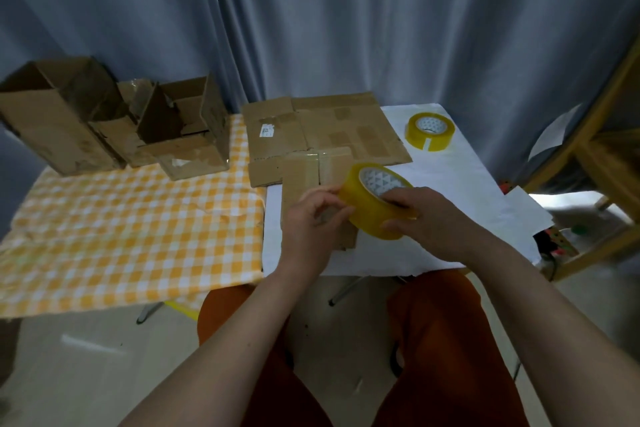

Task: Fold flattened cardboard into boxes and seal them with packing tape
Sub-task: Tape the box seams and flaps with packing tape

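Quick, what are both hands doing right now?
Left hand: pinching the edge of the round yellow packing tape roll.
Right hand: holding that same roll.

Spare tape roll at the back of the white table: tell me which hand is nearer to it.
Right. The right hand grips another tape roll directly in front of the spare tape roll; the left hand is farther left.

single head-worn wide-angle view, looking forward and down, close over both hands (pixel 363 218) at centre, table (pixel 467 184) from 9 to 2 o'clock, curtain (pixel 346 28) at 12, own lap at 6
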`<state>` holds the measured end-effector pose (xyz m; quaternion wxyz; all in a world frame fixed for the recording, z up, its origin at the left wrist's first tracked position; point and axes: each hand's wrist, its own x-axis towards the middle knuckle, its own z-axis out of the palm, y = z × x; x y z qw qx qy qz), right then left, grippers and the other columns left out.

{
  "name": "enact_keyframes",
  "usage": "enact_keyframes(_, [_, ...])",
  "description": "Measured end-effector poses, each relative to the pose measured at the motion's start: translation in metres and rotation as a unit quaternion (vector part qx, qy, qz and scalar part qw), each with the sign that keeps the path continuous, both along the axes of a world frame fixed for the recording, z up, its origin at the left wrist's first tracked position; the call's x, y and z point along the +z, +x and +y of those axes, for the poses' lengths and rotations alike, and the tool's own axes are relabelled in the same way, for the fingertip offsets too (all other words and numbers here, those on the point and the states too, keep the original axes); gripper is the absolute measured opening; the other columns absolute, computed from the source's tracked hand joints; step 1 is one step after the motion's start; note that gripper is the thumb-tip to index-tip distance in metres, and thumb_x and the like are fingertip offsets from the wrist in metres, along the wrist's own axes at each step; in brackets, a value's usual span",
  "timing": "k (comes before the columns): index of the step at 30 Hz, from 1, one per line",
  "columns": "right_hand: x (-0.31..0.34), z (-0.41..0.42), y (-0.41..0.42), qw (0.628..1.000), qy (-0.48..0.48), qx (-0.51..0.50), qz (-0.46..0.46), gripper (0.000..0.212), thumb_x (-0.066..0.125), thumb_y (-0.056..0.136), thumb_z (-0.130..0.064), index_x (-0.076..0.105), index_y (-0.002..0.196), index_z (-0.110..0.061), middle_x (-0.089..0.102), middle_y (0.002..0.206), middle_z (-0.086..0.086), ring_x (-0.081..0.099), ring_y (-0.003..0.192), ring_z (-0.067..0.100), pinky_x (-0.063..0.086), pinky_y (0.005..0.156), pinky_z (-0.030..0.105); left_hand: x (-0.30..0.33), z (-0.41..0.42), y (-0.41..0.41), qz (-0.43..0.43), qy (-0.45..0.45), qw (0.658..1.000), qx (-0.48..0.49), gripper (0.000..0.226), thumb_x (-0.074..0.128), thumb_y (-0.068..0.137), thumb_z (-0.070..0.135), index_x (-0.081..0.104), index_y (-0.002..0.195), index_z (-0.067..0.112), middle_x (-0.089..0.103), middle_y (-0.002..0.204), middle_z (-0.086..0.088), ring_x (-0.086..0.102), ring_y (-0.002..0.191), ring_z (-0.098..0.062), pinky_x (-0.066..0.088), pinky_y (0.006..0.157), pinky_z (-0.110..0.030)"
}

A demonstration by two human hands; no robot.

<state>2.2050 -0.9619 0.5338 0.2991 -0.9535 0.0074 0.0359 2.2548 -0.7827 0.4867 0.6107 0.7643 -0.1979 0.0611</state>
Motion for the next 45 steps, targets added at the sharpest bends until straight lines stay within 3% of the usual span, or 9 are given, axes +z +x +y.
enact_keyframes(5, [0.008, 0.020, 0.001, 0.997, 0.041, 0.024, -0.055, 0.021, 0.055, 0.092, -0.036, 0.055, 0.111, -0.026, 0.057, 0.100, -0.006, 0.053, 0.089, 0.007, 0.047, 0.084, 0.030, 0.011, 0.003, -0.005, 0.024, 0.007, 0.995, 0.098, 0.028, 0.069, 0.086, 0.010, 0.056, 0.070, 0.029, 0.065, 0.075, 0.008, 0.060, 0.070, -0.003, 0.048, 0.062, -0.016])
enact_keyframes(10, [0.002, 0.026, -0.008, 0.980, 0.104, -0.009, -0.168, 0.074, 0.075, 0.063, -0.058, 0.042, 0.126, -0.040, 0.043, 0.122, -0.019, 0.038, 0.115, 0.003, 0.027, 0.090, 0.011, 0.004, 0.011, 0.004, 0.183, -0.076, 0.965, 0.172, 0.020, 0.070, 0.086, 0.014, 0.060, 0.069, 0.018, 0.064, 0.069, -0.010, 0.066, 0.076, -0.034, 0.057, 0.073, -0.051])
enact_keyframes(13, [-0.014, 0.026, -0.015, 0.973, 0.155, -0.028, -0.169, 0.093, 0.079, 0.054, -0.052, 0.029, 0.131, -0.041, 0.035, 0.133, -0.015, 0.035, 0.125, 0.005, 0.032, 0.099, 0.015, 0.001, 0.017, 0.006, 0.235, -0.107, 0.947, 0.192, 0.018, 0.070, 0.085, 0.011, 0.062, 0.069, 0.014, 0.066, 0.074, -0.017, 0.067, 0.080, -0.041, 0.057, 0.074, -0.055])
enact_keyframes(16, [-0.032, 0.034, -0.012, 0.939, 0.264, -0.098, -0.196, 0.064, 0.078, 0.074, -0.020, 0.042, 0.127, -0.026, 0.051, 0.119, -0.012, 0.053, 0.112, 0.013, 0.048, 0.083, 0.010, 0.001, 0.018, 0.003, 0.278, -0.137, 0.933, 0.181, 0.025, 0.071, 0.085, 0.010, 0.065, 0.062, 0.017, 0.069, 0.082, -0.019, 0.068, 0.085, -0.039, 0.057, 0.078, -0.054])
enact_keyframes(22, [-0.047, 0.041, -0.010, 0.910, 0.265, -0.222, -0.228, 0.036, 0.060, 0.090, -0.002, 0.050, 0.124, -0.001, 0.051, 0.109, -0.001, 0.053, 0.095, 0.010, 0.038, 0.066, -0.005, 0.002, 0.023, -0.010, 0.348, -0.150, 0.920, 0.102, 0.020, 0.070, 0.085, 0.010, 0.070, 0.065, 0.012, 0.072, 0.082, -0.016, 0.069, 0.091, -0.036, 0.054, 0.090, -0.049])
enact_keyframes(29, [-0.067, 0.016, -0.024, 0.962, 0.052, -0.226, -0.145, 0.045, 0.057, 0.087, -0.005, 0.046, 0.128, -0.019, 0.052, 0.124, 0.002, 0.049, 0.111, 0.020, 0.044, 0.088, 0.039, -0.015, 0.054, -0.012, 0.411, -0.111, 0.889, 0.171, 0.015, 0.075, 0.083, 0.023, 0.064, 0.077, 0.014, 0.064, 0.087, -0.001, 0.059, 0.086, -0.017, 0.050, 0.075, -0.030])
enact_keyframes(37, [-0.068, 0.020, -0.016, 0.965, 0.059, -0.179, -0.183, 0.044, 0.055, 0.082, 0.010, 0.047, 0.124, 0.001, 0.050, 0.119, 0.020, 0.047, 0.110, 0.029, 0.035, 0.084, 0.029, -0.019, 0.061, -0.005, 0.400, -0.097, 0.896, 0.166, 0.024, 0.067, 0.090, 0.021, 0.056, 0.070, 0.015, 0.060, 0.078, -0.002, 0.054, 0.074, -0.013, 0.045, 0.051, -0.020])
enact_keyframes(41, [-0.072, 0.007, -0.016, 0.971, -0.128, -0.159, -0.124, 0.043, 0.056, 0.079, 0.005, 0.049, 0.118, -0.011, 0.044, 0.116, 0.014, 0.040, 0.107, 0.029, 0.036, 0.067, 0.034, -0.025, 0.071, -0.001, 0.389, -0.090, 0.894, 0.203, 0.022, 0.067, 0.089, 0.022, 0.057, 0.071, 0.014, 0.063, 0.082, -0.003, 0.058, 0.086, -0.018, 0.040, 0.074, -0.029])
enact_keyframes(45, [-0.073, 0.001, -0.009, 0.971, -0.044, -0.209, -0.108, 0.047, 0.053, 0.079, 0.008, 0.051, 0.121, -0.011, 0.049, 0.119, 0.013, 0.043, 0.112, 0.029, 0.041, 0.078, 0.038, -0.028, 0.071, 0.005, 0.416, -0.076, 0.886, 0.193, 0.028, 0.068, 0.089, 0.026, 0.058, 0.065, 0.015, 0.061, 0.070, -0.001, 0.056, 0.079, -0.017, 0.039, 0.074, -0.032])
